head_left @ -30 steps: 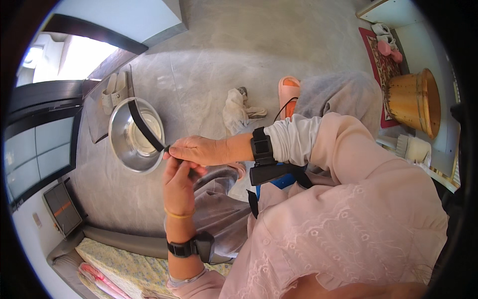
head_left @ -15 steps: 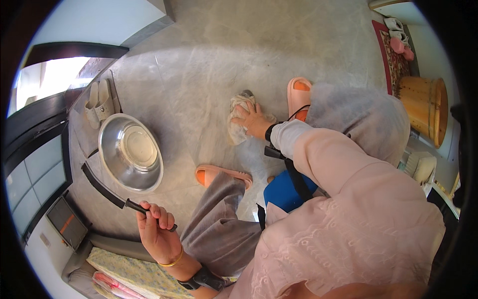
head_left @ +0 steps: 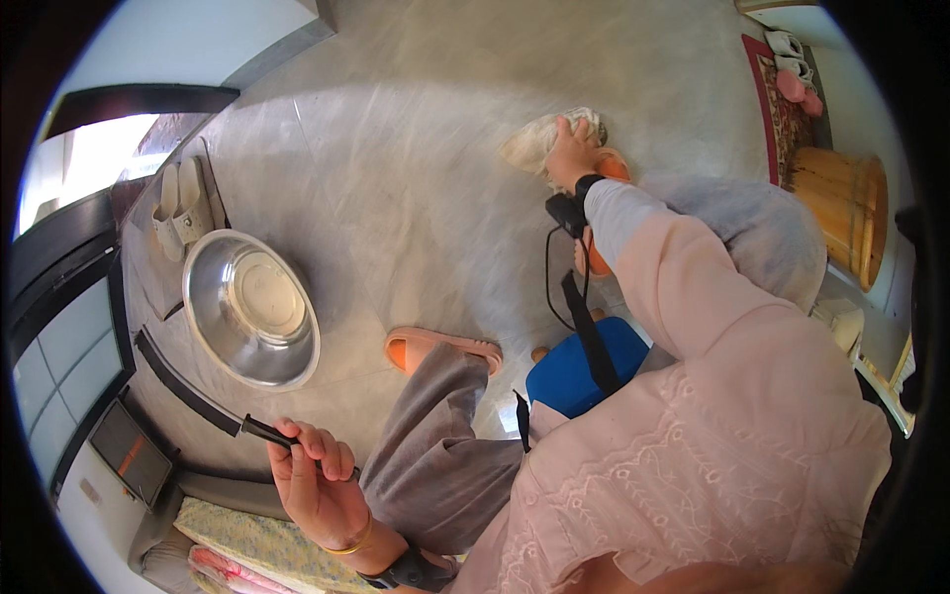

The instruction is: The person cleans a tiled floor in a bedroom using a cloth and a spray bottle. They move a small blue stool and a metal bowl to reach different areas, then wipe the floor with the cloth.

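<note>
The left hand is closed around the handle of a long black blade-like tool. The tool extends up and to the left from the fist, passing just beside the lower rim of a steel bowl on the floor. A pair of pale slippers lies beyond the bowl. An orange sandal sits between the two hands. The right hand, well apart from the left, rests palm down on a crumpled whitish cloth, fingers pressed into it. A wooden bucket stands to the right of this hand.
</note>
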`<state>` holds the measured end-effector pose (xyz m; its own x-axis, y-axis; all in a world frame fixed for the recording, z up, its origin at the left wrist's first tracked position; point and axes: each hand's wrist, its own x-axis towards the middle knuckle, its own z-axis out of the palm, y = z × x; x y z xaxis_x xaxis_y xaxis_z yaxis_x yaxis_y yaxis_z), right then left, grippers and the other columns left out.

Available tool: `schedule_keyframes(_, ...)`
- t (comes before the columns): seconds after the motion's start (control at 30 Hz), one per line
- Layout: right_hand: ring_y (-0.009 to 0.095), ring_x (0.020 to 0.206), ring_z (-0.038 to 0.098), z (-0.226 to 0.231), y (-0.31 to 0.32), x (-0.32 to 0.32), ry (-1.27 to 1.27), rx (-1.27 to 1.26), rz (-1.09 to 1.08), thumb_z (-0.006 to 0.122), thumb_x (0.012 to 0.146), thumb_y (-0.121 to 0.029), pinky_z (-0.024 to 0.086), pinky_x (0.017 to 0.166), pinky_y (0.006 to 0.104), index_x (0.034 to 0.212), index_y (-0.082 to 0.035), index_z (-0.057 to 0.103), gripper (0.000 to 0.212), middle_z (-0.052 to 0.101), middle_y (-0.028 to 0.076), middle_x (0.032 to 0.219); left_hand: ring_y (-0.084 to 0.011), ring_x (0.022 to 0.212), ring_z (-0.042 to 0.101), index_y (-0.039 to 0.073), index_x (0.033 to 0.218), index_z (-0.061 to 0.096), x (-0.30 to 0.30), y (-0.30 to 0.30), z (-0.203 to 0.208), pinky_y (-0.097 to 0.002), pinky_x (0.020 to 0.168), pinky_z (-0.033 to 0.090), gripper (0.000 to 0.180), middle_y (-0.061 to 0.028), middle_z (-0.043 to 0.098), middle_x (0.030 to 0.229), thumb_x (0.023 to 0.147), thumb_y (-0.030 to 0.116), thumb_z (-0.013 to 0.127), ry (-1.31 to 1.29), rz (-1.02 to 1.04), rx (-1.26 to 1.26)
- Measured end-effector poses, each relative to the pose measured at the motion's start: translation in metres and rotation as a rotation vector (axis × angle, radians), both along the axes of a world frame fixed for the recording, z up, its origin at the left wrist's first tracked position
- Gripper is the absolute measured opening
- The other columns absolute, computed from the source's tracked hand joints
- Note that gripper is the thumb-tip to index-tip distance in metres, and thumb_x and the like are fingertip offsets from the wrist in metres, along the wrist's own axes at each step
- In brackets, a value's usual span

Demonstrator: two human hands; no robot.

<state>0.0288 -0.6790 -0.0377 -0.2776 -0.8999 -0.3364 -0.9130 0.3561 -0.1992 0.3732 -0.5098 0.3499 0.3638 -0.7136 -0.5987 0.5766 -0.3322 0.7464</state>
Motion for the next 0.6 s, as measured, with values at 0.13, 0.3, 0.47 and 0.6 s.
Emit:
schedule_keyframes(0.13, 0.047, 0.120, 0.029, -0.014, -0.032, 0.014, 0.061, -0.056, -0.093, 0.059, 0.074, -0.025, 0.021, 0.102, 0.0549, 0.124, -0.014, 0.043, 0.054, 0.034, 0.021, 0.128, -0.0089, 0.054, 0.036, 0.002, 0.103, 0.045, 0.009, 0.007, -0.002, -0.0207, 0.047, 0.030, 0.010, -0.0048, 0.046, 0.077, 0.094, 0.003, 0.041, -0.009, 0.097, -0.015)
schedule_keyframes(0.3, 0.045, 0.128, 0.021, -0.034, -0.054, 0.101, -0.172, -0.048, 0.644, 0.066, 0.066, -0.040, 0.017, 0.103, 0.0580, 0.130, -0.016, 0.044, 0.072, 0.034, 0.022, 0.132, -0.0096, 0.053, 0.037, 0.002, 0.103, 0.044, 0.016, 0.008, 0.001, -0.0208, 0.045, 0.030, 0.010, -0.0057, 0.047, 0.076, 0.094, 0.004, 0.044, 0.076, 0.133, -0.085)
schedule_keyframes(0.47, 0.036, 0.138, 0.009, -0.021, 0.052, 0.212, -0.176, 0.015, 1.276, 0.063, 0.071, -0.044, 0.008, 0.107, 0.0582, 0.136, -0.022, 0.038, 0.073, 0.021, 0.011, 0.148, -0.0102, 0.054, 0.037, 0.001, 0.104, 0.044, 0.015, 0.001, 0.005, -0.0214, 0.046, 0.030, 0.011, -0.0065, 0.047, 0.077, 0.093, 0.004, 0.044, 0.069, 0.120, -0.088)
schedule_keyframes(0.6, 0.031, 0.137, 0.014, -0.026, 0.089, 0.220, -0.354, -0.292, 1.586, 0.064, 0.073, -0.037, 0.013, 0.110, 0.0496, 0.135, -0.024, 0.039, 0.067, 0.026, 0.003, 0.146, -0.0103, 0.056, 0.037, 0.001, 0.105, 0.045, 0.011, -0.007, -0.003, -0.0217, 0.048, 0.031, 0.013, -0.0065, 0.047, 0.079, 0.093, 0.002, 0.041, 0.070, 0.117, -0.034)
